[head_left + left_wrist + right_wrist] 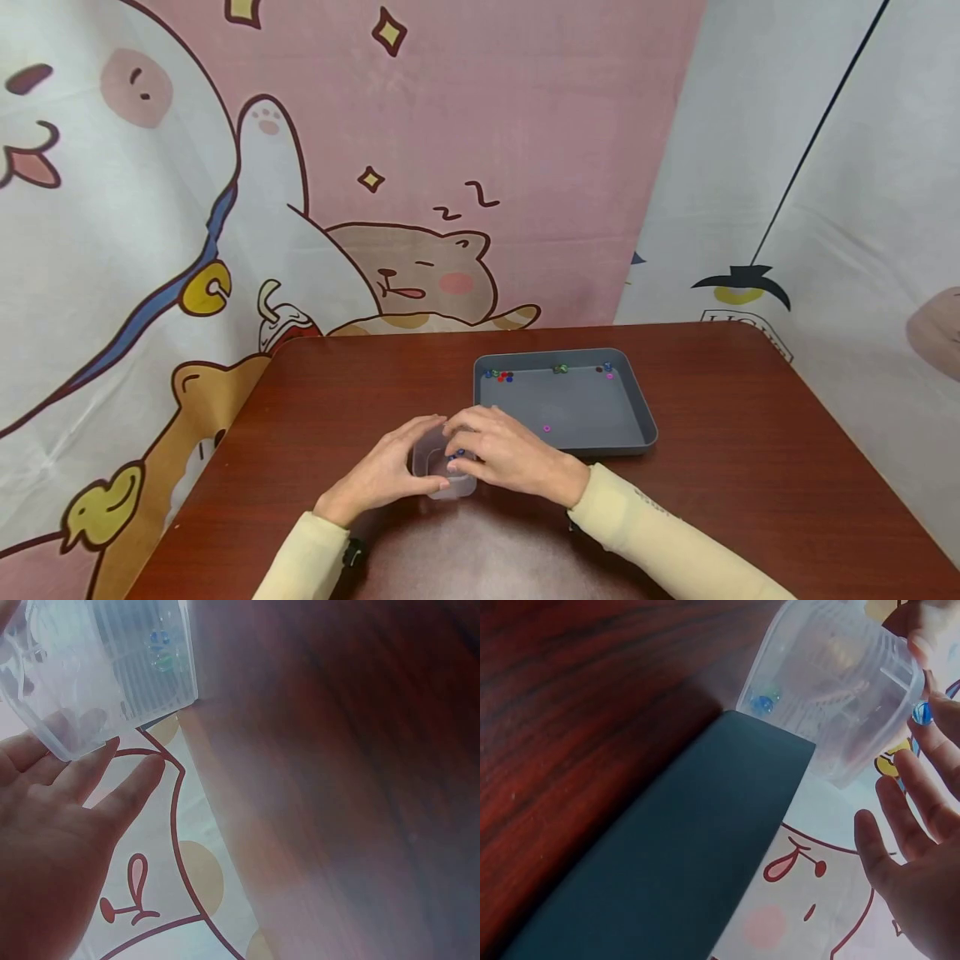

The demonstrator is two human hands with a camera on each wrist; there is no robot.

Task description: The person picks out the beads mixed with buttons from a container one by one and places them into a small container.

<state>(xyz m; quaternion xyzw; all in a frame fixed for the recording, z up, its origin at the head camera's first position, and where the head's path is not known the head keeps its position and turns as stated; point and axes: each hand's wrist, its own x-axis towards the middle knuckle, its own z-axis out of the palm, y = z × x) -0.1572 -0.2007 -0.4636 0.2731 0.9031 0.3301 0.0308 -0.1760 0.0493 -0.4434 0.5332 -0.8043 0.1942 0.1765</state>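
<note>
Blue marble (922,713) is pinched by the right hand (502,446), just at the top of a clear box (456,487) on the bench (360,375). Some blue and green marbles (763,703) can be seen low down in the box too. It seems that marbles are being moved by hand, but whether this one is being put in or taken out cannot be told. If it is to go in, the pinch should just be loosened over the box. If it is to come out, the marble should be held tight and carried to the gray tray (588,412), which is set near the box. Little coloured bits (505,377) are seen along the far side of the tray, and a pink ring (547,428) is seen nearer the front.

On the right hand, the thumb and one finger are close together, with only the marble between them. The other fingers are spread apart, and nothing is seen held by them. By the left hand (378,471), the box is held, with the thumb and fingers set wide around it
</note>
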